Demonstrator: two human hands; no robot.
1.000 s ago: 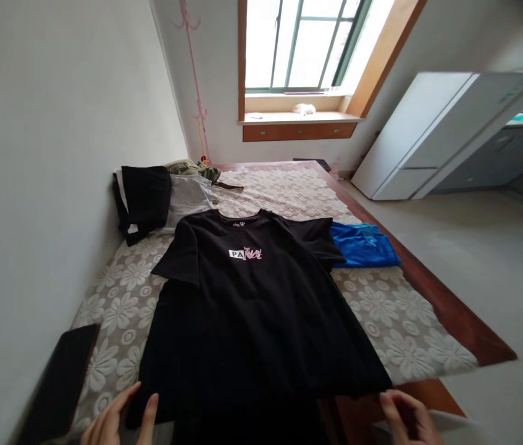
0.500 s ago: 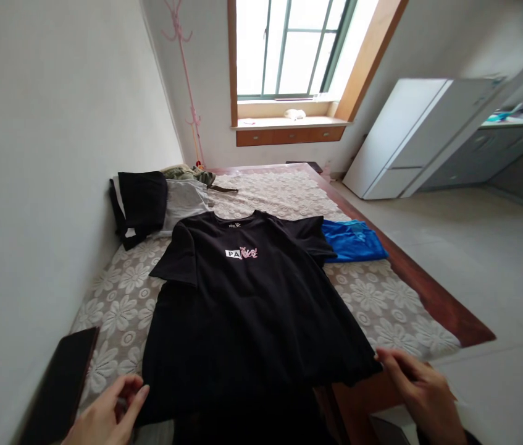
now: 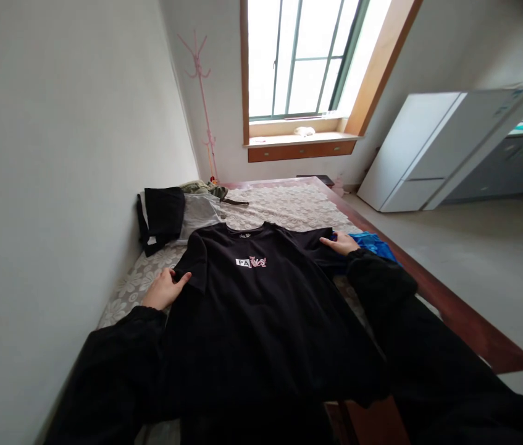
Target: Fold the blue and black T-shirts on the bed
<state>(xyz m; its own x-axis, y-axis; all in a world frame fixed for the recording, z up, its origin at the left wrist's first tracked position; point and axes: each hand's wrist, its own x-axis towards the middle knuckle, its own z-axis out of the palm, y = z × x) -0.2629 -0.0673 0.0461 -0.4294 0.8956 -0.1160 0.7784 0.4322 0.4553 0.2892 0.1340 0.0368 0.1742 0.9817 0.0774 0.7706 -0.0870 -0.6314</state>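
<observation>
A black T-shirt (image 3: 261, 309) with a small white and pink chest print lies flat, front up, on a bed covered in a floral lace spread (image 3: 289, 207). Both my arms, in black sleeves, reach forward over it. My left hand (image 3: 163, 289) rests at the end of the shirt's left sleeve, fingers touching or pinching its hem. My right hand (image 3: 342, 244) lies on the shirt's right sleeve, fingers stretched toward the collar. Whether either hand grips the cloth is unclear.
A folded blue garment (image 3: 376, 245) lies beside my right hand. A black and grey pile of clothes (image 3: 173, 213) sits against the left wall. The bed's wooden edge (image 3: 465, 327) runs along the right, a pink coat stand (image 3: 203, 105) and a white cabinet (image 3: 428, 148) behind.
Both hands left the shirt's bottom hem near me and reached forward to its two sleeves. The dark phone at the lower left is now hidden by my left arm.
</observation>
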